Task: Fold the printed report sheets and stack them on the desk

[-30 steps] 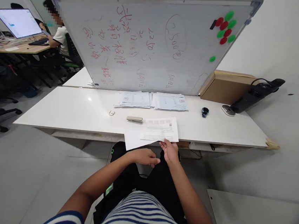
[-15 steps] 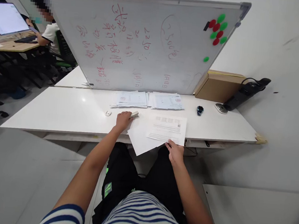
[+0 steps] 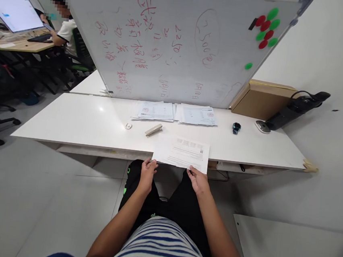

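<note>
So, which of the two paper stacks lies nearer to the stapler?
The left stack: it lies directly behind the stapler, while the right stack lies farther over, toward the cardboard box.

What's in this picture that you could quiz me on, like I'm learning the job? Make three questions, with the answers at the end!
1. Pick one: what is the right hand holding by its near edge? A) a computer mouse B) a printed sheet C) a watch

2. True or false: the stapler lies on the white desk, with neither hand touching it.

3. Fill the gap: the round magnets on the whiteboard are red and ____.

Key: 1. B; 2. true; 3. green
</note>
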